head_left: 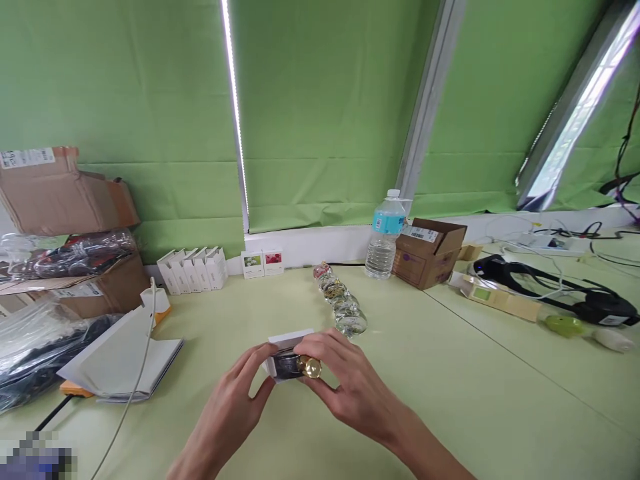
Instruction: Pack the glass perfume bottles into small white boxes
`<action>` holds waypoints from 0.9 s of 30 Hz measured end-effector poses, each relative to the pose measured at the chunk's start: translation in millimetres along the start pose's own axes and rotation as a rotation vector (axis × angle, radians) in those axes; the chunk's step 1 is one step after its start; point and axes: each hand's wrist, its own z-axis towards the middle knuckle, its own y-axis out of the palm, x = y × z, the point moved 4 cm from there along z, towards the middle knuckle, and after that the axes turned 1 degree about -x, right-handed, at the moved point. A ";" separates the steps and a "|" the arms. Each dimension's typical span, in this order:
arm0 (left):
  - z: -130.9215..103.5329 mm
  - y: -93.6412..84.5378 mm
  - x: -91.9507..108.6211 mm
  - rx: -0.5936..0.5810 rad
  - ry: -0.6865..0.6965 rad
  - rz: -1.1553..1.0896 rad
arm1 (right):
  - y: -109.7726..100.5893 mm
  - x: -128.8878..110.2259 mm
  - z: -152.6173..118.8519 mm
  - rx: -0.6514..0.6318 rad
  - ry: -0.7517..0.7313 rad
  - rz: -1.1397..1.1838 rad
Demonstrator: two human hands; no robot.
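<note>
My left hand [235, 397] and my right hand [345, 387] meet at the middle of the table over a small white box [286, 340]. Between them is a small dark glass bottle [286, 365] with a round gold cap [311, 367], lying partly inside the box's open end. My left fingers hold the box's left side. My right fingers grip the gold cap end. Just behind the box, a row of several clear glass bottles [343, 303] with gold caps runs away from me.
Several white boxes [193, 269] and two printed cards [263, 263] line the back wall. A water bottle [385, 235] and brown carton [430, 253] stand at the back right. Cardboard boxes and plastic bags [55, 267] fill the left; black straps and cables [560, 287] lie at right.
</note>
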 end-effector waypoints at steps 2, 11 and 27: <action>-0.8 0.3 2.9 -0.004 0.020 -0.002 | 1.3 -0.7 0.9 -0.028 -0.009 -0.003; -1.3 -0.7 4.5 -0.002 0.029 0.044 | 1.3 -2.9 0.0 -0.052 0.073 0.053; 0.5 -1.2 15.4 0.038 0.151 0.120 | 10.0 -2.4 -3.4 -0.027 0.067 -0.071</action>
